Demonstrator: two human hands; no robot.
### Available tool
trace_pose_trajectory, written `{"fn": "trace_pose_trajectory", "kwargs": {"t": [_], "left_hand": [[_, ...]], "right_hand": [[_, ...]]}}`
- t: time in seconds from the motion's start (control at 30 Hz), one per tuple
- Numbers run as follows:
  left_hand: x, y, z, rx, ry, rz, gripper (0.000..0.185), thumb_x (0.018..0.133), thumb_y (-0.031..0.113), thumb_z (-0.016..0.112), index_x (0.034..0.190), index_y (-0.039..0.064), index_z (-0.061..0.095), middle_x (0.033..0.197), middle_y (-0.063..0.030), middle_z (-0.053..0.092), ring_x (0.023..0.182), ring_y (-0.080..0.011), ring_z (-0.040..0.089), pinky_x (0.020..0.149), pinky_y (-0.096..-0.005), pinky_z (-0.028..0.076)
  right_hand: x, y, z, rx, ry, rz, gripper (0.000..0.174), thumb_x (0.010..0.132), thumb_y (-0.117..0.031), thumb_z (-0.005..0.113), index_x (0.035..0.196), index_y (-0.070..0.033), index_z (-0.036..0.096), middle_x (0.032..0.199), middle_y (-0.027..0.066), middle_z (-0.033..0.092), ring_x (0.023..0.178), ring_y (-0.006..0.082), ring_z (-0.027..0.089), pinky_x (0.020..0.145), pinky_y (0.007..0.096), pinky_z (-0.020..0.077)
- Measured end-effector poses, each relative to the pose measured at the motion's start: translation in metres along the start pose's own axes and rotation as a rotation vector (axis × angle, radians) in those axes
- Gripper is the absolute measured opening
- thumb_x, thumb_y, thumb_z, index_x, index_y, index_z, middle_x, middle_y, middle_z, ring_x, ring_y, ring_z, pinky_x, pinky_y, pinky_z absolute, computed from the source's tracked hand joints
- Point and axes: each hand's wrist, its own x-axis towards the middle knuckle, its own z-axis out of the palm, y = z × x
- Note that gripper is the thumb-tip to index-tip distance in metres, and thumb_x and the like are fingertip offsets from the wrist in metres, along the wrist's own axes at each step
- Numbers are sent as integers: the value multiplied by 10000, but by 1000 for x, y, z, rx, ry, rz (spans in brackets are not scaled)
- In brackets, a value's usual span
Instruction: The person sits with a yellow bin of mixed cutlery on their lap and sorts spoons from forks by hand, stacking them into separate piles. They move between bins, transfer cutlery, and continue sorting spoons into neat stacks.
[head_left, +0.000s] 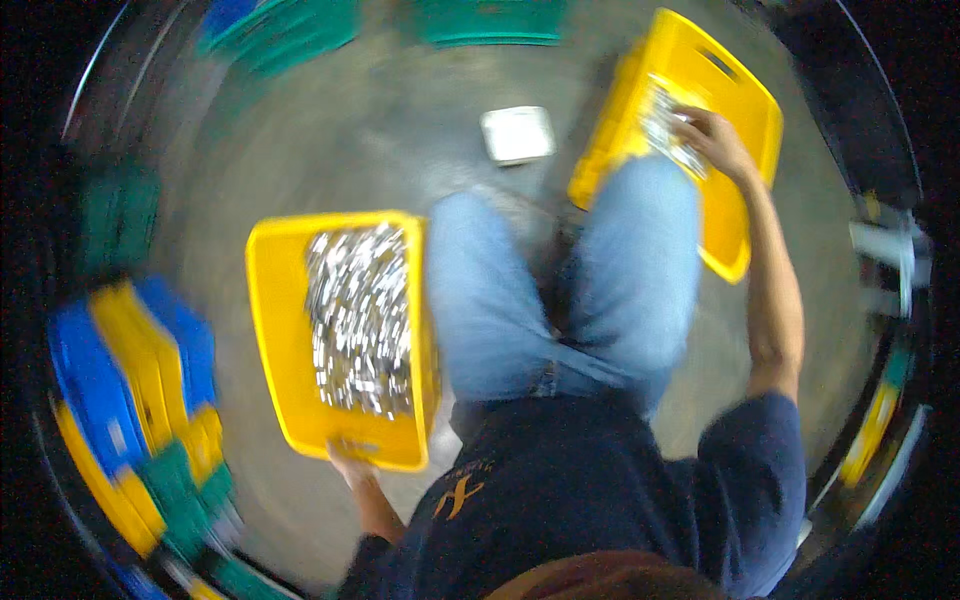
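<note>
My left hand (351, 466) is at the near end of a yellow plastic bin (279, 330) on my left, its fingers hooked at the handle slot in the rim. Many small shiny metal parts (364, 322) fill the bin's right side in a heap. On the right, a second yellow bin (754, 112) stands at an angle beyond my knee. My right hand (716, 142) reaches into it, fingertips at a smaller pile of shiny metal parts (660, 120). Blur hides whether any part is between those fingers.
A white square object (517, 135) lies on the concrete floor (360, 150) ahead of my knees. Green bins (491, 22) stand at the far side. Blue, yellow and green bins (142, 375) are stacked at the left. My jeans-clad legs (487, 300) lie between the two yellow bins.
</note>
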Motion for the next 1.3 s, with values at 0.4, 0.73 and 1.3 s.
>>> {"fn": "trace_pose_trajectory", "kwargs": {"t": [0.4, 0.73, 1.3], "left_hand": [[10, 7, 19, -220, 293, -22, 421, 989, 392, 536, 1280, 88, 546, 1171, -51, 607, 1018, -206, 600, 815, -377, 517], [-24, 40, 45, -299, 348, -119, 412, 998, 335, 507, 1322, 79, 506, 1219, -93, 592, 1052, -237, 591, 890, -433, 507], [150, 142, 275, 289, 743, 521, 729, 822, 238, 673, 1459, 46, 376, 1472, -200, 416, 1385, -395, 351, 1150, -607, 195]], "right_hand": [[10, -273, 307, -506, -286, -633, 509, 1008, -409, 465, 1420, -110, 441, 1212, 244, 616, 1056, 446, 628, 909, 538, 499], [68, -340, 376, -389, -59, -568, 470, 964, -372, 563, 1389, -188, 480, 1144, 186, 612, 1041, 379, 623, 818, 518, 520], [5, -350, 452, -475, 48, -932, 340, 1004, -365, 466, 1171, -114, 624, 1076, 96, 619, 1061, 267, 562, 914, 445, 420]]}}
